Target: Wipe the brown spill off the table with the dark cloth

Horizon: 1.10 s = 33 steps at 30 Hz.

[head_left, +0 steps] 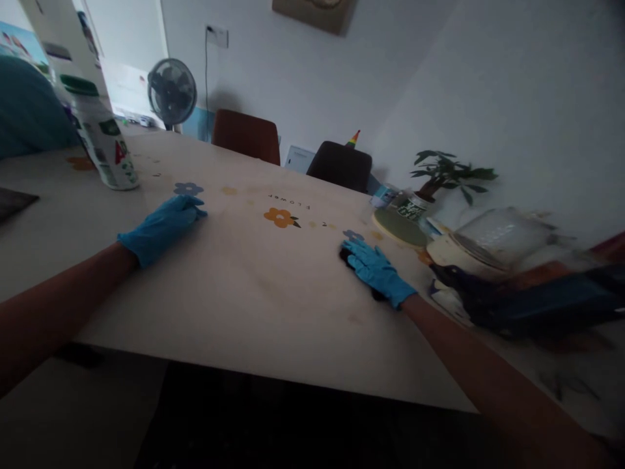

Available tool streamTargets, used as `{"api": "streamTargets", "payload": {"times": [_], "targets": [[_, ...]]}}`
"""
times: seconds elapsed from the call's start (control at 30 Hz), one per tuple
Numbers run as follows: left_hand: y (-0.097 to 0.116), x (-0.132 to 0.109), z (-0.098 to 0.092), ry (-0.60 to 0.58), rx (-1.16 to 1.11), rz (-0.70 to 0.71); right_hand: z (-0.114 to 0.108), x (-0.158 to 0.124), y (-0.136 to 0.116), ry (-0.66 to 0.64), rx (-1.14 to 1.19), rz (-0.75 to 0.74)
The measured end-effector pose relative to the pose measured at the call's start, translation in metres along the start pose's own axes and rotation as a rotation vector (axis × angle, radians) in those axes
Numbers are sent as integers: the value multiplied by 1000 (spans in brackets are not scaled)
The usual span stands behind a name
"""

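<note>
Both hands wear thin blue gloves and reach forward, well apart, over a broad, pale tabletop printed with flowers (273,319). On the near right part of it, the right hand (375,268) lies palm down over a small, dark, flat-looking pad (377,295), fingers nearly straight and close together. Most of this pad is hidden, so I cannot tell whether the fingers curl around its edges or only press from above, nor what it is made of. Its visible ends show one past the fingertips and one beneath the heel of the hand, so its long axis appears to follow the hand, slanting from the far left to the near right, with the far end pointing away from the person beside a grey-blue printed flower (352,235). The left hand (163,227) holds nothing that shows; it is palm down, its fingers loosely extended, slightly bent and close together, just beside another grey-blue printed flower (188,188). Whether its fingertips press on the surface I cannot tell. Beyond it, to the left, stands a tall white plastic bottle with a green cap (108,143). Between the hands lies an orange printed flower with dark leaves (279,217).
</note>
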<state>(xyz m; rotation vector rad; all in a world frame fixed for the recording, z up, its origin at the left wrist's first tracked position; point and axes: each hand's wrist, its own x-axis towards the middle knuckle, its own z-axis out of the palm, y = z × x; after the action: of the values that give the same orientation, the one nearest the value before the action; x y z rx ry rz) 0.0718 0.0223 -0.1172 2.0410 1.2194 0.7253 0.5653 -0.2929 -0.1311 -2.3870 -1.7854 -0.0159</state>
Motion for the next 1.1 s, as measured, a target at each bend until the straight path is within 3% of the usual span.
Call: {"api": "streamTargets", "payload": {"times": [0.17, 0.33, 0.53, 0.83, 1.1], "targets": [[-1, 0, 0, 14, 1, 17, -4, 5, 22, 62, 157, 120], [-2, -1, 0, 8, 16, 39, -17, -14, 38, -46, 272, -5], [3, -4, -3, -23, 58, 25, 3, -24, 37, 31, 149, 1], [15, -7, -1, -9, 68, -22, 17, -43, -13, 57, 62, 20], [10, -4, 2, -1, 51, -28, 13, -33, -105, -74, 73, -171]]}}
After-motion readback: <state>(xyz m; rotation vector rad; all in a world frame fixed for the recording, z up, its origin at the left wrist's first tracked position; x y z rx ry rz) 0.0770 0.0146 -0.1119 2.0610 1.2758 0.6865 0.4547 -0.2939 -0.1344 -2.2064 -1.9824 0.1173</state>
